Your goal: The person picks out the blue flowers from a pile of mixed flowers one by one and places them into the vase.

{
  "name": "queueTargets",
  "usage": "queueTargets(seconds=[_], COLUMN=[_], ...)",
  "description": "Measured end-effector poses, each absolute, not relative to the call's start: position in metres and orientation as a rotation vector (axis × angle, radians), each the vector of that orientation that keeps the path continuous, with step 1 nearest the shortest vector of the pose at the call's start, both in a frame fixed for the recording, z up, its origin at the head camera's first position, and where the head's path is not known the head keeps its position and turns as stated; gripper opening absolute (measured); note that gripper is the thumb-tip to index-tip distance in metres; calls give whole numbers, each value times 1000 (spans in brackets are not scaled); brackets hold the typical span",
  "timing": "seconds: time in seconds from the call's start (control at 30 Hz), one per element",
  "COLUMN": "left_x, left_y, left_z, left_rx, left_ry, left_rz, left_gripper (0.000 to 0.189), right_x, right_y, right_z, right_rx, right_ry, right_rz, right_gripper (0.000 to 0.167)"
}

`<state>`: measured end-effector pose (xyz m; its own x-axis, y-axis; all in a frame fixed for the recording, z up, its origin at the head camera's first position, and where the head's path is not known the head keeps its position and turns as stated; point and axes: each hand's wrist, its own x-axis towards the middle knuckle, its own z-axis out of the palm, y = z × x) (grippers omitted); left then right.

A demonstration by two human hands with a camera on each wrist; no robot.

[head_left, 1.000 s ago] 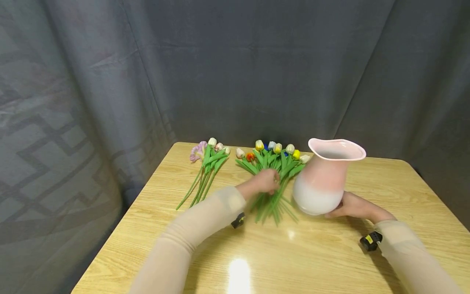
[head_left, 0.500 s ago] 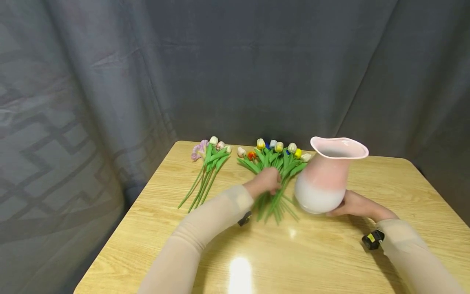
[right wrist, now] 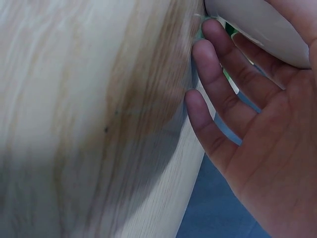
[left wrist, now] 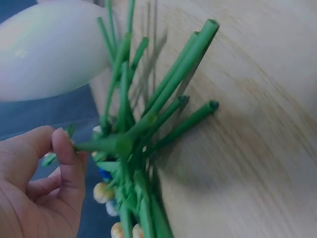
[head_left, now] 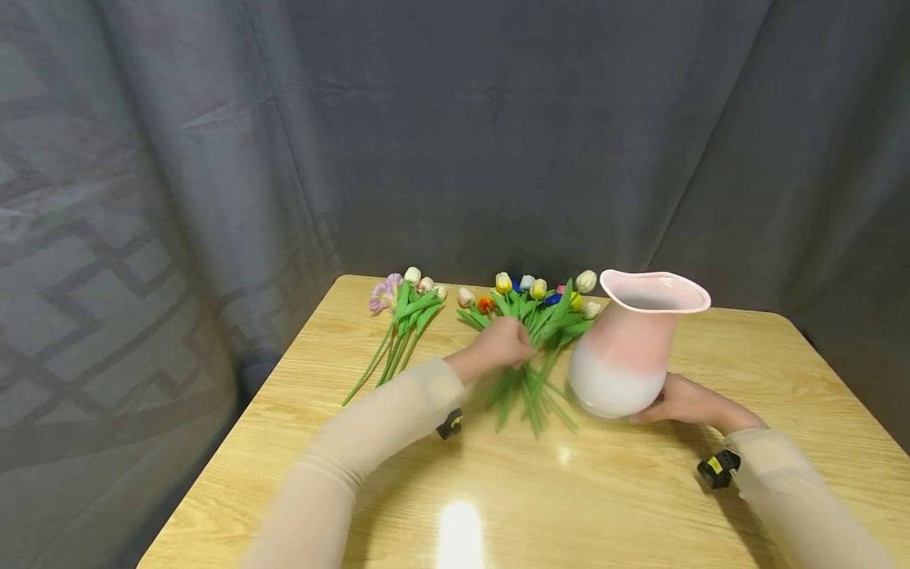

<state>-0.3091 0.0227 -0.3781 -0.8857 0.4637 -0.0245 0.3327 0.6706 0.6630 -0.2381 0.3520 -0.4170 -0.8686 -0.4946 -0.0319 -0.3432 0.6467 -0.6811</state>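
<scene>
My left hand (head_left: 503, 341) pinches the green stem (left wrist: 106, 145) of a tulip between thumb and fingertips. That tulip's cream head (head_left: 586, 281) stands above the others at the right of the fanned bunch (head_left: 562, 325). The other tulips lie spread on the table, with stem ends towards me. My right hand (head_left: 686, 397) holds the lower side of a pink-and-white ceramic vase (head_left: 626, 356), thumb in front and fingers partly hidden behind. In the right wrist view several fingers (right wrist: 210, 64) are gently bent beside the vase's white body (right wrist: 262, 27). The vase mouth faces up.
A smaller group of flowers (head_left: 401, 332), with a purple bloom and pale tulips, lies at the left on the wooden table (head_left: 583, 506). Grey curtains (head_left: 498, 158) hang behind the table's far edge.
The left hand has shifted slightly left, and a cream tulip head has moved up and to the right above the bunch. The right hand and vase stay nearly in place.
</scene>
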Motion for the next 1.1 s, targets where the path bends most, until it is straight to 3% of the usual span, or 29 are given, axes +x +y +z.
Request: queueTargets(seconds=[0.2,0.57,0.83,1.1], left_x=[-308,-324,-331,-322], left_y=[-15,-104,-159,-193], left_z=[-355,-322,-325,-351], left_rx=[628,405,180,125], left_ry=[2823,3001,3090,3092], left_rz=[1157,1221,1103,918], left_gripper=[16,7,19,37], right_x=[-236,-237,-239,-240], right_y=[353,352,352,350], right_z=[-418,-417,-418,-419], right_rx=[-670,-683,-656,-704], right_ry=[2662,2649,2660,2628], right_rz=[-1032,-1066,-1013,-1072], right_gripper=[72,72,74,71])
